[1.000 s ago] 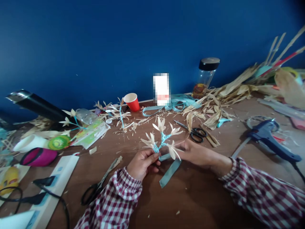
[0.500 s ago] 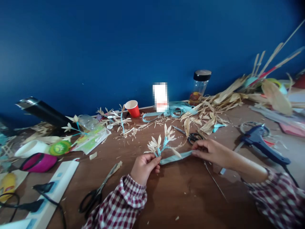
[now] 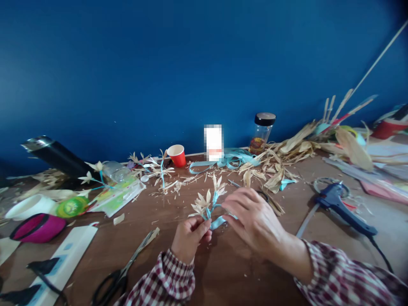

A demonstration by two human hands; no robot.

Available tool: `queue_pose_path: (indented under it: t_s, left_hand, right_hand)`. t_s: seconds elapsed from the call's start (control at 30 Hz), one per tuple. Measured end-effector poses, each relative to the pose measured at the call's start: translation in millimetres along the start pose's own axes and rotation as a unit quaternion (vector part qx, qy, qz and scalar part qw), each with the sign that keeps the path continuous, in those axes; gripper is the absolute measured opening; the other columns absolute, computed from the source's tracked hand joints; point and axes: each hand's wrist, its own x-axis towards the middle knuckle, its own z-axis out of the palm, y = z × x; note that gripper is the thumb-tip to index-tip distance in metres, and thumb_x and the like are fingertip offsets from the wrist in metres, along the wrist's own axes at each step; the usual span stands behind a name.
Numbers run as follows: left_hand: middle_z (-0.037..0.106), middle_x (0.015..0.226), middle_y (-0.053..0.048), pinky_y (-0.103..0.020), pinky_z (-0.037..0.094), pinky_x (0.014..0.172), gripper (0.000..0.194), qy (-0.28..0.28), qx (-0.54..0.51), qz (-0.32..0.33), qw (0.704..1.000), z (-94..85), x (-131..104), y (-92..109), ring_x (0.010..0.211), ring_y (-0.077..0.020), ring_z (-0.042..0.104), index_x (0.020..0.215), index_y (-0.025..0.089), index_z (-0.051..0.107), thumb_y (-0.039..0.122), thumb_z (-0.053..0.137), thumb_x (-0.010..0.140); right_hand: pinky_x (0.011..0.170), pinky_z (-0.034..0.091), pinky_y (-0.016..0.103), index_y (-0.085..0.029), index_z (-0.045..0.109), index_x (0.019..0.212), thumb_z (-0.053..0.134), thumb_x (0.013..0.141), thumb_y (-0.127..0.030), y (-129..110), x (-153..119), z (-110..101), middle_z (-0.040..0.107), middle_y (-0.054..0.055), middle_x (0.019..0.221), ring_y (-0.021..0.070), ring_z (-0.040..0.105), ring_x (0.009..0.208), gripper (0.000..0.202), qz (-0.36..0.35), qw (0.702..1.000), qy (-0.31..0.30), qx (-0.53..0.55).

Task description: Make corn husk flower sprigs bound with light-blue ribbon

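Observation:
Near the middle of the table, my left hand pinches the bottom of a flower sprig between thumb and fingers. The sprig has pale husk-like petals and stems wrapped in light blue. A light-blue ribbon runs from the pinch to my right hand, curving slackly. My right hand is closed on the ribbon beside the sprig, its back to me; the far fingertips are partly hidden. Behind that hand, black-handled scissors are mostly covered. Another pair of scissors lies left of my left forearm.
A blue glue gun lies at right, near dry husks. Along the wall stand a red paper cup, a lidded jar and piled blue ribbon. A power strip and magenta band occupy the left.
My right hand has moved left to the sprig and turned its back towards me. The ribbon, earlier stretched straight, now bends in a short curve. My left hand keeps its pinch. The view has shifted slightly.

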Motion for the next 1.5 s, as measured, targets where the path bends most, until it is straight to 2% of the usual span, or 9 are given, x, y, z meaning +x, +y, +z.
queue_pose_path:
  t_s: [0.17,0.43,0.7,0.9,1.17,1.27,1.37,1.43,1.5]
  left_hand:
    - [0.059,0.052,0.002,-0.018,0.046,0.051,0.033,0.012,-0.047,0.026,0.998,-1.0,-1.4,-2.3,0.049,-0.0074,0.054,0.061,0.013,0.061,0.040,0.080,0.058]
    - [0.059,0.053,0.001,-0.019,0.045,0.051,0.030,0.007,-0.018,0.074,0.997,0.3,-3.6,-1.4,0.049,-0.0087,0.053,0.061,0.013,0.062,0.039,0.076,0.064]
    - [0.060,0.058,0.001,-0.021,0.048,0.053,0.027,0.033,-0.015,0.090,0.995,2.7,-6.7,0.1,0.054,-0.0103,0.055,0.067,0.013,0.067,0.038,0.077,0.063]
    - [0.058,0.055,0.002,-0.020,0.046,0.051,0.027,0.055,-0.040,0.117,0.991,6.7,-5.4,-3.0,0.051,-0.0091,0.053,0.066,0.014,0.064,0.038,0.076,0.065]
    - [0.059,0.054,0.002,-0.021,0.048,0.051,0.033,0.102,-0.101,0.131,0.981,13.7,-7.8,-0.6,0.050,-0.0094,0.055,0.063,0.013,0.059,0.037,0.080,0.058]
    - [0.060,0.053,0.003,-0.018,0.048,0.051,0.034,0.087,-0.178,0.108,0.974,13.7,-6.1,1.9,0.049,-0.0075,0.055,0.062,0.013,0.058,0.034,0.083,0.055]
    - [0.060,0.053,0.004,-0.015,0.048,0.051,0.033,0.083,-0.252,0.083,0.961,9.5,-2.7,7.0,0.049,-0.0052,0.055,0.060,0.013,0.057,0.030,0.085,0.053]
    - [0.061,0.056,0.004,-0.014,0.050,0.052,0.033,0.093,-0.293,0.068,0.949,5.6,-0.5,11.7,0.050,-0.0047,0.056,0.061,0.014,0.058,0.025,0.086,0.050]
    - [0.063,0.059,0.004,-0.014,0.052,0.051,0.030,0.114,-0.326,0.050,0.937,2.5,0.7,16.3,0.051,-0.0055,0.058,0.062,0.015,0.059,0.019,0.086,0.050]
  right_hand:
    - [0.087,0.042,0.038,-0.019,0.061,0.090,0.049,0.090,-0.023,-5.1,11.2,18.7,0.062,0.006,0.090,0.0205,0.052,0.092,0.013,0.014,0.999,-0.035,-0.022]
    - [0.089,0.040,0.037,-0.022,0.062,0.089,0.053,0.088,-0.022,-1.9,16.0,20.2,0.054,0.005,0.110,0.0242,0.044,0.107,0.009,0.014,0.999,-0.030,-0.031]
    - [0.077,0.039,0.034,-0.023,0.063,0.078,0.059,0.086,-0.031,3.1,19.2,24.1,0.055,0.004,0.098,0.0216,0.045,0.090,0.012,0.021,0.999,-0.016,-0.030]
    - [0.074,0.035,0.038,-0.024,0.062,0.076,0.059,0.085,-0.036,-4.5,20.8,21.3,0.057,0.004,0.092,0.0235,0.045,0.088,0.015,0.028,0.996,-0.020,-0.077]
    - [0.070,0.036,0.039,-0.024,0.063,0.077,0.060,0.084,-0.030,-18.0,27.1,24.4,0.059,0.006,0.085,0.0244,0.047,0.084,0.010,0.024,0.989,-0.010,-0.144]
    - [0.080,0.036,0.044,-0.026,0.064,0.088,0.058,0.085,-0.030,-18.7,27.6,20.1,0.062,0.005,0.094,0.0270,0.049,0.093,0.008,0.009,0.993,0.014,-0.119]
    - [0.092,0.033,0.048,-0.029,0.061,0.106,0.060,0.084,-0.028,-17.6,22.8,12.4,0.063,0.003,0.104,0.0280,0.047,0.105,0.022,-0.015,0.993,0.104,-0.057]
    - [0.090,0.037,0.043,-0.026,0.061,0.104,0.060,0.083,-0.022,-15.9,17.6,10.9,0.063,0.004,0.099,0.0243,0.050,0.099,0.021,-0.017,0.990,0.140,0.016]
    - [0.082,0.042,0.038,-0.023,0.063,0.095,0.056,0.084,-0.019,-13.2,13.3,14.9,0.061,0.005,0.094,0.0214,0.052,0.091,0.014,0.010,0.988,0.123,0.097]
